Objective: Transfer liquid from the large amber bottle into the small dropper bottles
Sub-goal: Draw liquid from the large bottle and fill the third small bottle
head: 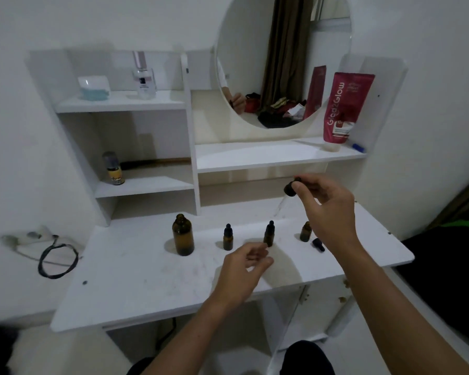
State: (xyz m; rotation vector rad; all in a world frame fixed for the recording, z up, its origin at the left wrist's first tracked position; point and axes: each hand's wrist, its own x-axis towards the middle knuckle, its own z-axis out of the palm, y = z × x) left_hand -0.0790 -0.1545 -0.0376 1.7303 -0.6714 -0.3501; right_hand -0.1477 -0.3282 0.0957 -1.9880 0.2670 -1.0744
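Note:
The large amber bottle [183,236] stands uncapped on the white table [146,280]. To its right stand three small amber bottles: one capped [228,238], one capped [269,234] and one uncapped [305,231]. A small black dropper cap [318,244] lies beside the uncapped one. My right hand [326,209] pinches a black dropper [291,187] in the air, its clear glass tube slanting down to the left. My left hand [241,272] hovers just in front of the middle small bottle with loosely curled fingers, holding nothing.
White shelves rise behind the table, with a round mirror [282,60], a red tube [343,109], a clear bottle [146,77] and a small yellow-labelled bottle [114,169]. A black cable [57,261] lies on the floor at left.

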